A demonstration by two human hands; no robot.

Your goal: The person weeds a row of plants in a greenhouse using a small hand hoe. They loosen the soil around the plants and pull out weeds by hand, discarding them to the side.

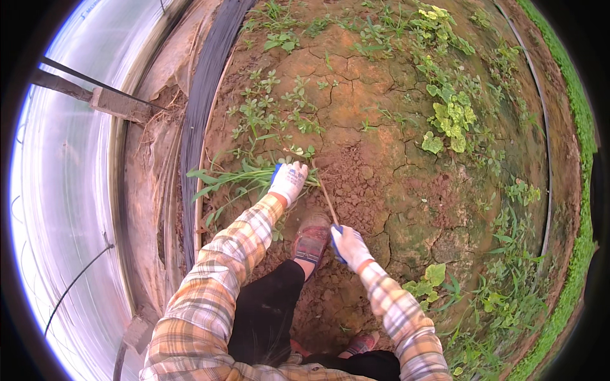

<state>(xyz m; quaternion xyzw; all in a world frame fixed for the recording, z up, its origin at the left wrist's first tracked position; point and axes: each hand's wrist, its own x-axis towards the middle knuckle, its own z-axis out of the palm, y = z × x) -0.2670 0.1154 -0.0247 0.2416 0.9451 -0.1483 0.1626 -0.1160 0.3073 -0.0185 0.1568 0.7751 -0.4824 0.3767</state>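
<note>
My left hand (pixel 289 181), in a white knit glove with blue coating, grips a bunch of long-leaved green weeds (pixel 238 177). Their leaves stretch out to the left, towards a black plastic strip. A thin wooden handle (pixel 327 194) is held in my right hand (pixel 350 247), gloved the same way. The handle slants up and left to the soil beside the bunch. Whatever tool head it carries is hidden or too small to tell. My forward shoe (pixel 312 240) stands on the soil between the two hands.
Low weeds (pixel 271 105) grow just beyond my left hand. Yellow-green leafy vines (pixel 452 119) spread over the cracked soil (pixel 352 85) to the right, with a thin hose (pixel 545 133) past them. On the left run the black plastic strip (pixel 205 100) and a translucent film wall (pixel 71 190) with posts.
</note>
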